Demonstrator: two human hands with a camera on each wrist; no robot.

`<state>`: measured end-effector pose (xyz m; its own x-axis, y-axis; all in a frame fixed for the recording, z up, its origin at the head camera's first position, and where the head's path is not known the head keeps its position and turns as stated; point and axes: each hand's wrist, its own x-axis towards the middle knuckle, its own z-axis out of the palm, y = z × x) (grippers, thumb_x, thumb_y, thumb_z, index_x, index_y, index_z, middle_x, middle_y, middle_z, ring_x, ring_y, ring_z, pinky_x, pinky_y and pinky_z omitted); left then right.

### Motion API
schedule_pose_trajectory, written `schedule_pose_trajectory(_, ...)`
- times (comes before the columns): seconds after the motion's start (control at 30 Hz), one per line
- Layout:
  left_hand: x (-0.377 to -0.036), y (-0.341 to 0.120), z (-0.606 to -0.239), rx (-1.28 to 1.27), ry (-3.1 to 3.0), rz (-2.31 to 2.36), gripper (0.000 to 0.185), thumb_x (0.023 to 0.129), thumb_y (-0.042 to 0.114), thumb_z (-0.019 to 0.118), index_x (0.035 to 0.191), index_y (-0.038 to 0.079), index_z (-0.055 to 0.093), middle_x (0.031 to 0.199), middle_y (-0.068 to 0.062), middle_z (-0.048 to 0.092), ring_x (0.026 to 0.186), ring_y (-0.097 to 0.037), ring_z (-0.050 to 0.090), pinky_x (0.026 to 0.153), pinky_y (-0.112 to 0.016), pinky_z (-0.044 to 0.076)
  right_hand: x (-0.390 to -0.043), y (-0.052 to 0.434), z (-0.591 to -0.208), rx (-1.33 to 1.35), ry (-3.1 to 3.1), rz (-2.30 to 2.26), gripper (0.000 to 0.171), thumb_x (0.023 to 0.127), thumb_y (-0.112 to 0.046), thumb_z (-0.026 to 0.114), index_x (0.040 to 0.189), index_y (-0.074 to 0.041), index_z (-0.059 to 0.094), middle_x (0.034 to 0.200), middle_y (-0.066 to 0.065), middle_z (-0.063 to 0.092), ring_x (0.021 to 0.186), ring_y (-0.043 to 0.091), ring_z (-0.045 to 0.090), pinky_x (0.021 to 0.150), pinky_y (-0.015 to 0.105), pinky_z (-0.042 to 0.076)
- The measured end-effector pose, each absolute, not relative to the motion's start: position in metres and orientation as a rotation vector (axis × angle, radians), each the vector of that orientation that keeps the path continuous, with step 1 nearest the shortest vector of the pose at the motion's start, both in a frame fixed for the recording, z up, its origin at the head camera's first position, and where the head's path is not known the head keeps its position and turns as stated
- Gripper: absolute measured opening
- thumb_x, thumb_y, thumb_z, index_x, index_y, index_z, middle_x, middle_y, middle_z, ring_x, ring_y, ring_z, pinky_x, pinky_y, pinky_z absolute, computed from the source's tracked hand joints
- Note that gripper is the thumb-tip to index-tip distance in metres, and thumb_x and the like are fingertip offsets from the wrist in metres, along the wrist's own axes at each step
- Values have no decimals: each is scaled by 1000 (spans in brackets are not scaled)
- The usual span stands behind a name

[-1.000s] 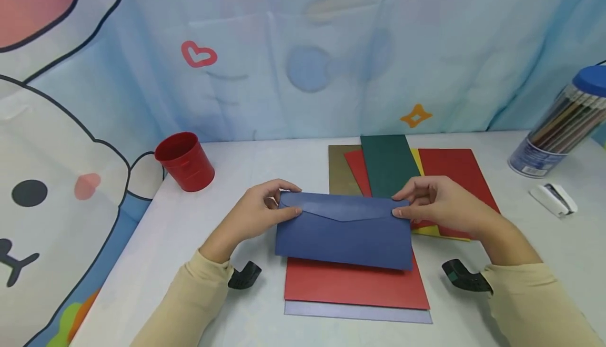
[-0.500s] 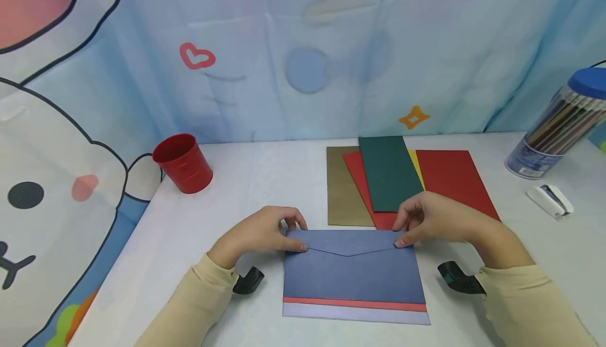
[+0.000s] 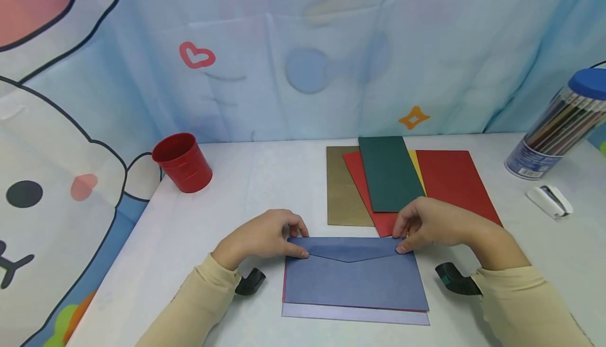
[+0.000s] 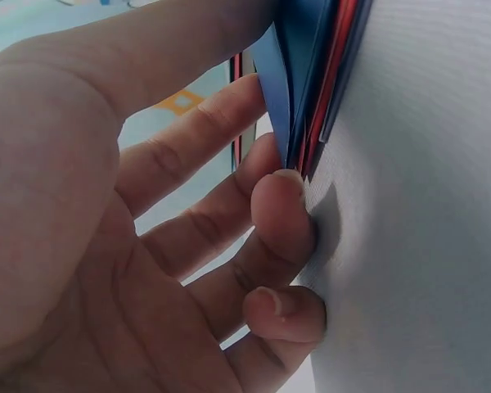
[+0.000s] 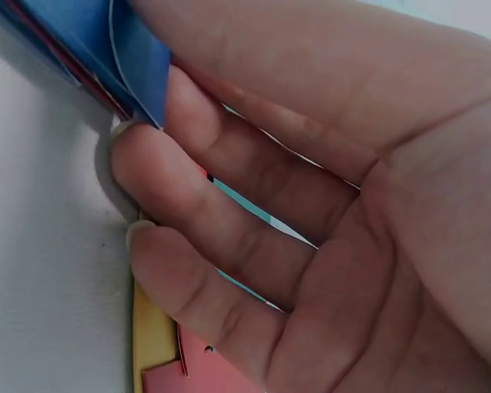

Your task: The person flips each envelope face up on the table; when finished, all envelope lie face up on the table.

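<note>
The fingers of both the left hand and right hand pinch the blue envelope at its 2 top corners. It has come down onto the red sheet, apparently squared, on the counter.

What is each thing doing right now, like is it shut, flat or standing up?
Blue envelope: flap shut, lying flat on the stack.
Left hand: pinches the envelope's top left corner.
Right hand: pinches its top right corner.
Red cup: upright, opening up.
Pencil tub: blue lid on, standing.
Green envelope: flat on the fanned pile.
</note>
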<state>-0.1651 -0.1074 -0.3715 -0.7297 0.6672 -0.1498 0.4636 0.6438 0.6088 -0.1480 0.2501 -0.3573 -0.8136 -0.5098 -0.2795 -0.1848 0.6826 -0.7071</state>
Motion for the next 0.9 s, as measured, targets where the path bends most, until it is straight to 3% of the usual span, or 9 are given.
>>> schedule_pose_trajectory(0.33,-164,-106,-369,889,2507,761,30,82,32,86,106,21,72,91,8,60,81,-10,55,75,-29,47,-146,250,-354,-501,2465,-949,25,80,-24,87,101,-14,78,84,-3,68,78,17,64,68,31,55)
schedule_pose_trajectory(0.63,-162,-105,-366,911,2548,813,25,89,30,79,110,18,72,95,4,60,69,-7,56,71,-28,48,-149,253,-350,-520,2622,-923,15,84,-30,83,94,-21,77,73,-2,60,72,19,57,60,29,48)
schedule_pose_trajectory(0.9,-164,-85,-357,902,2552,908,33,93,27,74,122,13,66,97,2,60,62,-7,56,65,-26,47,-154,257,-354,-422,2815,-906,38,85,-33,82,112,-8,73,78,-2,57,65,15,55,54,29,45)
